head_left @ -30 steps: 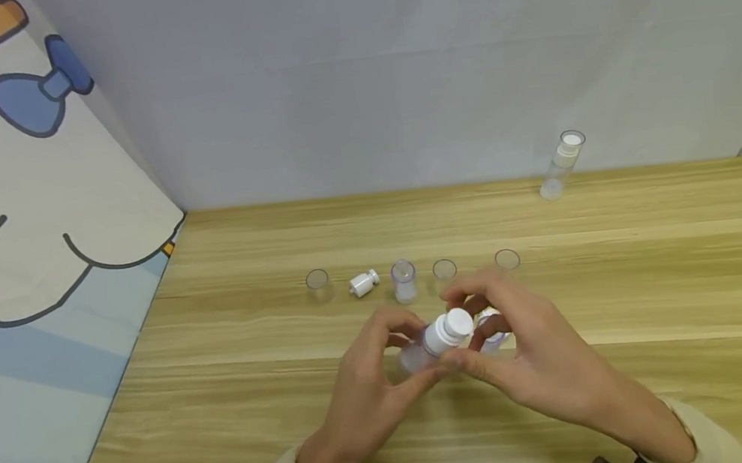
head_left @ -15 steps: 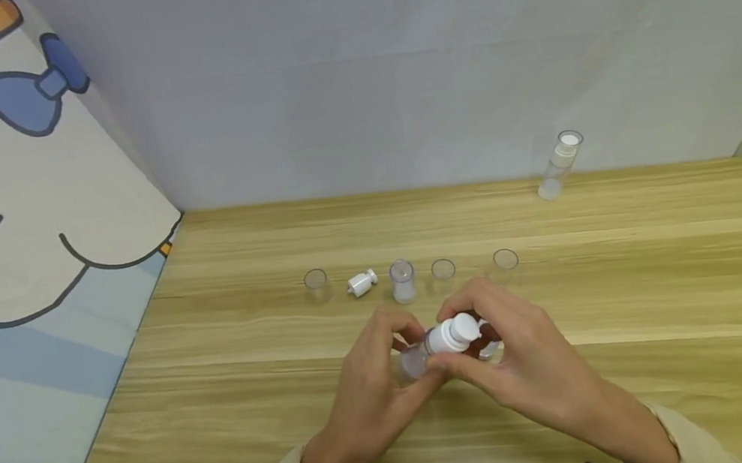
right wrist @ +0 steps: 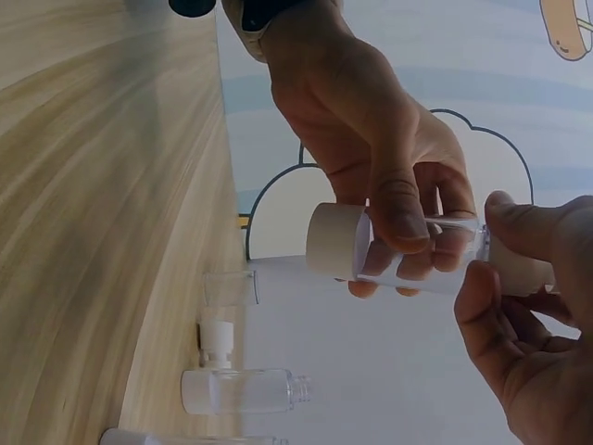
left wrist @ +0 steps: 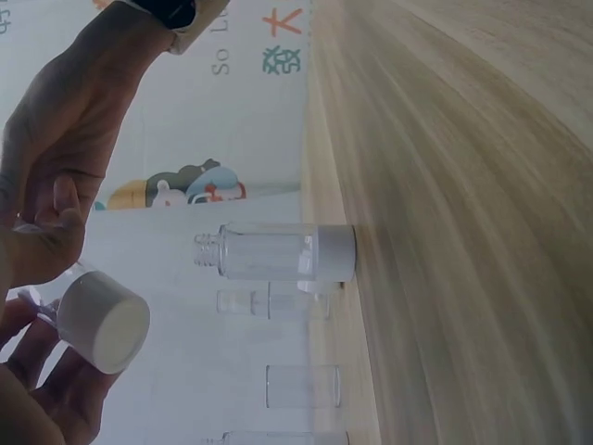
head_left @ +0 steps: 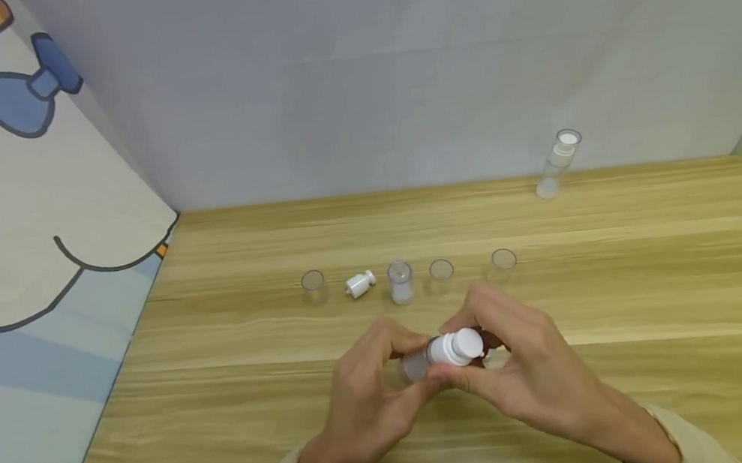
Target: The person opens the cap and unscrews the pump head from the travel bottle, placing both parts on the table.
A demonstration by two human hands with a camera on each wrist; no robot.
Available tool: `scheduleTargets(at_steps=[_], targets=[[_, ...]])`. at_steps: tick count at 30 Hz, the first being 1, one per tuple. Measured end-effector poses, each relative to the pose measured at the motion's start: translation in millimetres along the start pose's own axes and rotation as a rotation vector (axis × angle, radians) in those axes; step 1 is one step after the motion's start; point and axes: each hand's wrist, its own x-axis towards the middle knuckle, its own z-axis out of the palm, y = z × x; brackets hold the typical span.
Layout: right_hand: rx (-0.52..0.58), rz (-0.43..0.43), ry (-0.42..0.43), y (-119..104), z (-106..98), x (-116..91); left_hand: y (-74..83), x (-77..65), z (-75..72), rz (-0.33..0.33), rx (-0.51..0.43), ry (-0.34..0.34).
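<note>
A clear bottle (head_left: 415,367) with a white base is held tilted over the wooden table. My left hand (head_left: 364,394) grips its clear body, with the white base (right wrist: 332,241) showing in the right wrist view. At the neck end, my right hand (head_left: 526,355) pinches the white pump top (head_left: 454,348) between thumb and fingers; the pump sits on the neck. Close behind the right hand, an uncapped clear bottle (left wrist: 269,252) with a threaded neck stands upright; in the head view the hand mostly hides it.
Beyond the hands, a row holds clear caps (head_left: 313,286), a white pump top (head_left: 360,284) lying on its side, and another open bottle (head_left: 401,289). A bottle with pump and clear cap (head_left: 559,163) stands at the back right, near the grey backdrop (head_left: 357,97).
My right hand has closed in around the pump top and its fingers have shifted on it. The bottle has tipped further right and dropped slightly in view. The left hand keeps its grip.
</note>
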Motion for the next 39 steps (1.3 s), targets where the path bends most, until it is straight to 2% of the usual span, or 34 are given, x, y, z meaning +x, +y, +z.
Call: scheduleTargets(at_steps=[3,6,11,15,18,21,24,28,30,35,39], targets=[[0.004,-0.027,0.004,1,1,-1,-1.5,0.0,-1.9,0.013,-0.049,-0.027],[0.015,-0.111,-0.020,1,1,-1,-3.0,-0.2,-6.1,-0.002,-0.146,-0.096],[0.012,-0.235,-0.158,-6,-3,0,-3.5,-1.8,-15.8,-0.049,-0.297,-0.233],[0.003,-0.280,-0.210,-10,-8,2,-2.6,-1.8,-19.9,-0.038,-0.357,-0.300],[0.011,-0.306,-0.228,-11,-11,4,-2.7,-1.7,-21.0,-0.015,-0.370,-0.320],[0.019,-0.273,-0.247,-11,-13,2,-3.6,-1.9,-20.8,0.030,-0.350,-0.304],[-0.013,-0.156,-0.248,-10,-14,-3,-3.9,-1.5,-19.0,0.078,-0.310,-0.263],[-0.099,-0.009,-0.212,-7,-10,-9,-1.5,-1.6,-15.4,0.105,-0.252,-0.196],[-0.138,0.013,-0.178,-5,-7,-11,-0.1,-1.9,-13.4,0.113,-0.213,-0.164],[-0.246,-0.013,-0.066,-2,-3,-15,2.8,-3.1,-9.7,0.131,-0.090,-0.096],[-0.309,0.004,-0.026,-4,-3,-15,4.6,-3.3,-9.2,0.108,-0.005,-0.062]])
